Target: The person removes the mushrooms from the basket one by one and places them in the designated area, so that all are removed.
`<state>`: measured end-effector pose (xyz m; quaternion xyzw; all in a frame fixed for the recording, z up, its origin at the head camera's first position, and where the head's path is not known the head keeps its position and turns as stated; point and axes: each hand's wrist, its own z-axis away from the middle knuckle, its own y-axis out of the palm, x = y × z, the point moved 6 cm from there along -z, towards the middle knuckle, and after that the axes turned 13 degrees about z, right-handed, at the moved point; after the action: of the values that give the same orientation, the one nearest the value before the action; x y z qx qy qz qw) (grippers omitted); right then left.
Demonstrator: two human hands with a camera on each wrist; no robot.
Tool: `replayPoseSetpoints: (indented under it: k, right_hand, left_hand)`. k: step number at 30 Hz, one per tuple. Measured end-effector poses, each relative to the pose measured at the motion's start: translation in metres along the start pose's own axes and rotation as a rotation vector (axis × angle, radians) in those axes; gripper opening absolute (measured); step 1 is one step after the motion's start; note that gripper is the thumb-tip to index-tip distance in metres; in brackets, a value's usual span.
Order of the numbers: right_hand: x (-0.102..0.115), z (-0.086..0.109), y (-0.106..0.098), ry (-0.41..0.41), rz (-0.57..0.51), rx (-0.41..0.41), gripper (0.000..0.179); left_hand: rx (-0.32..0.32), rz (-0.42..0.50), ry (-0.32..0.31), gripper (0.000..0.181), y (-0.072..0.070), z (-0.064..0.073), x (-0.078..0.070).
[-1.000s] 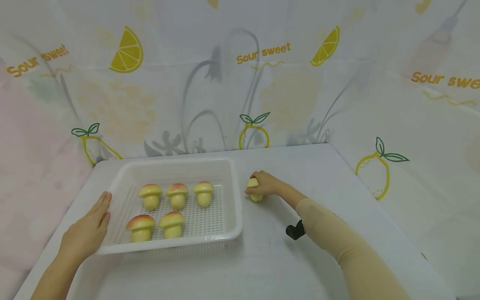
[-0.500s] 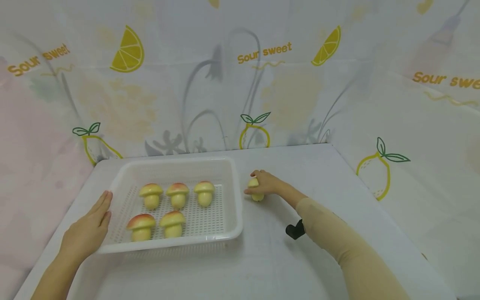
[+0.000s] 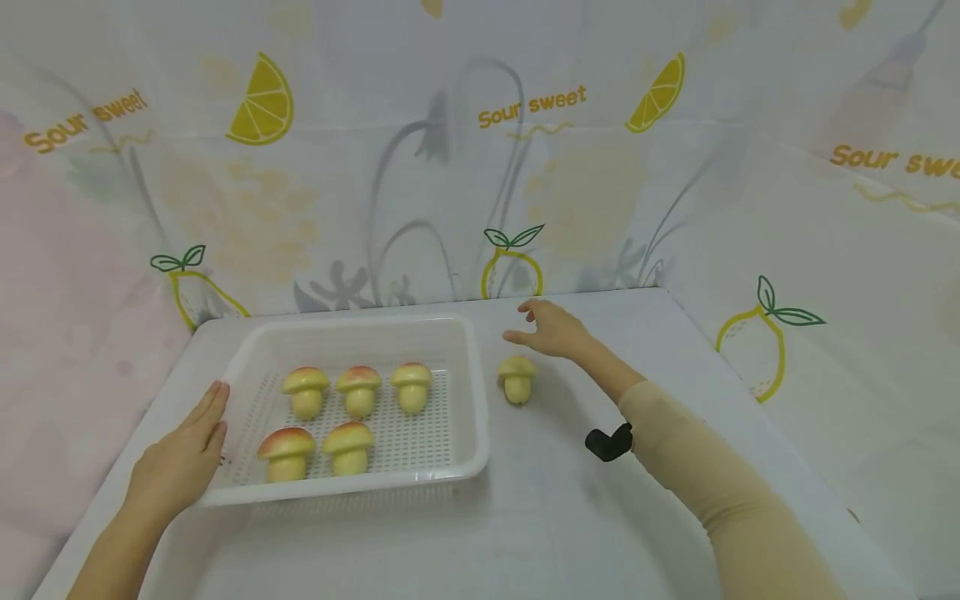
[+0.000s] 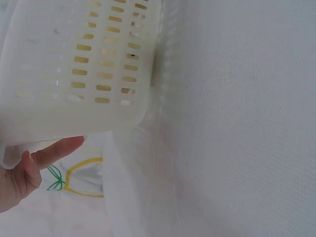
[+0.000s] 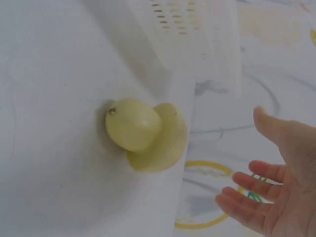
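Observation:
A pale yellow toy mushroom (image 3: 517, 379) lies on the white table just right of a white plastic basket (image 3: 477, 417). My right hand (image 3: 553, 329) is apart from it, over the table beyond its cap, with thumb and fingers spread and nothing between them. In the right wrist view the same toy mushroom (image 5: 133, 126) shows its rounded stem end, away from the fingers. Several more toy mushrooms (image 3: 358, 392), some with reddish caps, lie in two rows in the basket. My left hand (image 3: 174, 462) rests along the basket's left rim with its fingers straight.
The white-covered table (image 3: 570, 517) ends at a patterned cloth backdrop (image 3: 585, 192) with lemon prints at the back and sides. A small black device (image 3: 609, 442) is attached at the right sleeve. The slotted basket wall (image 4: 59, 118) fills the left wrist view's upper left.
My right hand has let go of the single toy mushroom and moved up and away toward the back right. The toy mushroom stays beside the basket. My left hand keeps its place.

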<state>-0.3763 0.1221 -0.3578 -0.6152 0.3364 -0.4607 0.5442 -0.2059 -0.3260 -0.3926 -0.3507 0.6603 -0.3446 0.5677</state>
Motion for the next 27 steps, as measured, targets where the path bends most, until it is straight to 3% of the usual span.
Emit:
replayPoseSetpoints:
  k: [4,9,22,27]
  right_hand:
    - [0.012,0.003,-0.025,0.003,-0.07,-0.14,0.041]
    - [0.032,0.007,-0.043,-0.063,-0.112,-0.213,0.032]
    - [0.09,0.019,-0.057,-0.222,-0.158,-0.236,0.032]
    - [0.117,0.019,-0.058,-0.301,-0.159,-0.238,0.032]
  left_hand:
    - [-0.005,-0.003,-0.004,0.054,-0.002,0.0,0.001]
    - [-0.004,0.004,-0.004,0.053,-0.002,0.0,0.001]
    - [0.001,0.024,-0.004,0.052,-0.001,-0.006,-0.004]
    - [-0.003,0.021,-0.021,0.051,-0.006,-0.001,-0.003]
